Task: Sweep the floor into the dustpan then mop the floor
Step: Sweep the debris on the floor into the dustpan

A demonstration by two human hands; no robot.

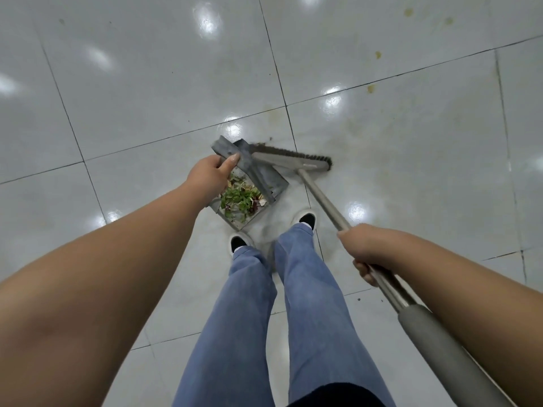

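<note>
While sweeping, keep the broom (292,158) head just right of the dustpan (255,183), bristles on the floor (147,83), long edge running from the pan's far corner out to the right. Note pan position: ahead of the feet, tilted, already loaded with green scraps (241,201). Left hand (209,177): fingers curled round the pan's upright metal handle, thumb on top. Right hand (367,251): fingers clenched round the broom shaft, which slants back from the head toward the right hip. Sweep direction therefore leftward, head drawn toward the pan; whether the pan mouth faces the bristles cannot be told. Judge sweeping nearly done. Yellowish stains (377,55) far right and dark specks (360,299) near the shaft remain for mopping. No mop in view.
</note>
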